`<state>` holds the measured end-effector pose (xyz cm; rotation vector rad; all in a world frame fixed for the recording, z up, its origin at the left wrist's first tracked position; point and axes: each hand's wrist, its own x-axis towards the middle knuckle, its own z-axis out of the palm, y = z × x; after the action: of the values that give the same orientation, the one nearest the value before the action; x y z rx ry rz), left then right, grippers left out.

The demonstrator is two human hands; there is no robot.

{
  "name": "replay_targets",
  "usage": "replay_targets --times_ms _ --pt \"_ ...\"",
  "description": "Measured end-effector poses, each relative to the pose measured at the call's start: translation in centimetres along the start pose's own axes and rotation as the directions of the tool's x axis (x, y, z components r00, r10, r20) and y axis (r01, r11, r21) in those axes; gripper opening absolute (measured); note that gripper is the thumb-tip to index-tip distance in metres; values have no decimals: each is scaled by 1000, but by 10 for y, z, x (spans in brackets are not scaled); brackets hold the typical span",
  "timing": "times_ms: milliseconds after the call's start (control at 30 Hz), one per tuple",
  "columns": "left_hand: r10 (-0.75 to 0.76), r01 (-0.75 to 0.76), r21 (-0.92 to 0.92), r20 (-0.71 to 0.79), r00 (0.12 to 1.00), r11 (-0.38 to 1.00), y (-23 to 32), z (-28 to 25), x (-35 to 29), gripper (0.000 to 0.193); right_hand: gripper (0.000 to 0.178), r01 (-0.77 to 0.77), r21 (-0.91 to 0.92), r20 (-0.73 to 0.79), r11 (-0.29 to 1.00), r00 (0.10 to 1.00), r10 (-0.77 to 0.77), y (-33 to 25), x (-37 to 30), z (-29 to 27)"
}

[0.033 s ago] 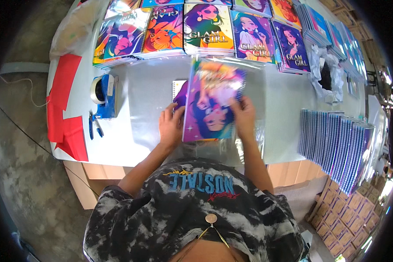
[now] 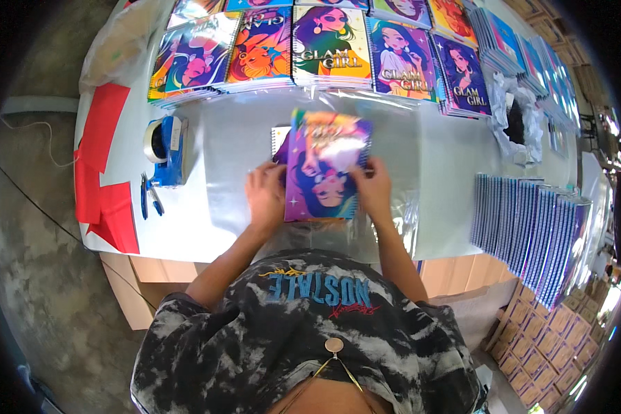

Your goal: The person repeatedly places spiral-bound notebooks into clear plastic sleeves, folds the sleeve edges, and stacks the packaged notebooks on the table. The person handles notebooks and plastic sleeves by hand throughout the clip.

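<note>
A purple spiral notebook (image 2: 324,172) with an illustrated, upside-down cover is between my hands above the middle of the table, slightly blurred. My right hand (image 2: 374,192) grips its right, coil-bound edge. At its left edge, my left hand (image 2: 265,196) has its fingers curled around the notebooks' side. Another notebook (image 2: 278,140) lies underneath; only its white and purple upper left corner shows. Clear plastic sheeting (image 2: 234,152) spreads under both notebooks on the white table.
Stacks of colourful notebooks (image 2: 331,52) line the far side. A row of notebooks (image 2: 521,224) stands at right. To the left are a blue tape dispenser (image 2: 174,155), a blue-handled cutting tool (image 2: 150,196) and red sheets (image 2: 110,138). A plastic-wrapped bundle (image 2: 516,121) sits far right.
The upper notebook has moved slightly left and down, settling more squarely over the one beneath. My right hand has shifted left with it; my left hand has barely moved.
</note>
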<state>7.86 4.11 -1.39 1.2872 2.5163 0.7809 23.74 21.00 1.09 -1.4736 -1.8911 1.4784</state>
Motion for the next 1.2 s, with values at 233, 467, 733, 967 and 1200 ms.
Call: replay_targets --times_ms 233,467,733,967,1200 --pt "298 -269 147 -238 924 952 -3 -63 143 49 52 142 -282 54 949 990 -132 1 8 17" --pt "116 -132 -87 -167 979 987 -24 -76 219 20 53 163 -250 73 954 986 -149 13 19 13" --pt "-72 -169 -972 -159 985 -161 -34 -98 143 28 42 123 -96 145 988 983 -108 12 22 7" --pt "147 -181 -306 -132 980 935 -72 3 108 15 38 67 215 80 974 993 -86 21 28 8" --pt "165 -10 261 -578 799 965 -39 -62 164 40 37 182 -193 219 964 966 -139 -7 11 -2"
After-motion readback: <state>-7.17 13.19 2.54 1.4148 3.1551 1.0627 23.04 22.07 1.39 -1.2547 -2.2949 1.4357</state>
